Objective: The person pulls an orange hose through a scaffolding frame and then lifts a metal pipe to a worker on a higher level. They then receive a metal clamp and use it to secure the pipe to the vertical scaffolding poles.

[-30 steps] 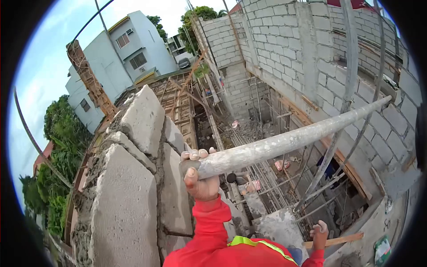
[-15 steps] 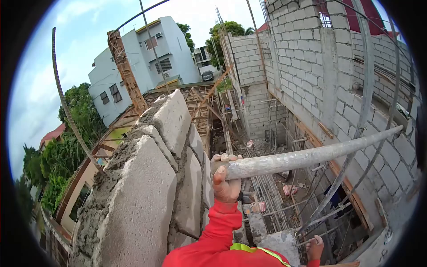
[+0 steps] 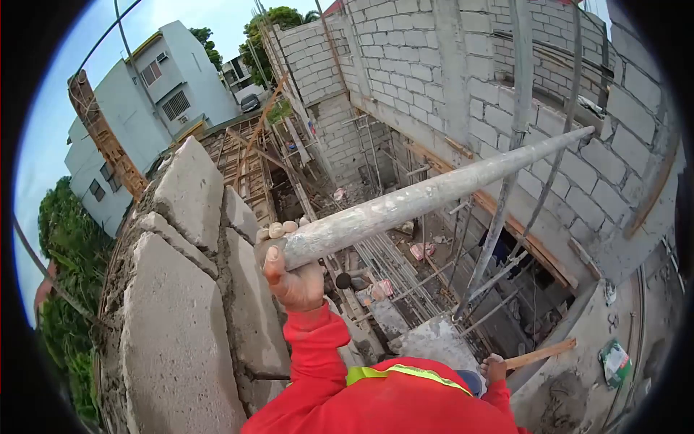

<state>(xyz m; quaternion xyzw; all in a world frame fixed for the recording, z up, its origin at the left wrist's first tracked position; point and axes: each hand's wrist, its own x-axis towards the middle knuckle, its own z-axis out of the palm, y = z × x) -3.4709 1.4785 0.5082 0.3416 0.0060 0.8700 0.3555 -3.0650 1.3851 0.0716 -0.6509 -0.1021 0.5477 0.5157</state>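
Note:
My left hand [image 3: 300, 283] is wrapped round the near end of a grey, scuffed metal pipe [image 3: 426, 194], thumb low and fingertips over the top. The pipe reaches up and to the right across an upright scaffold pole [image 3: 510, 152]. Just left of this hand stands a wall of rough concrete blocks [image 3: 181, 325] with mortar in its joints. Low on the right, my right hand [image 3: 494, 367] is closed round the end of a wooden stick [image 3: 541, 354], which points out to the right. Both arms are in red sleeves.
Far below lies a floor with rubble, long bars [image 3: 376, 253] and a ragged bag [image 3: 422, 250]. A hollow-block wall [image 3: 405, 50] rises on the far right side. On the ledge at right lies a green-and-white packet [image 3: 614, 364]. Mortar [image 3: 119, 289] covers the wall's left edge.
The view has swung right and down, so the wall and pipe sit further left. The wooden stick by my right hand now shows in full. My left hand keeps hold of the pipe.

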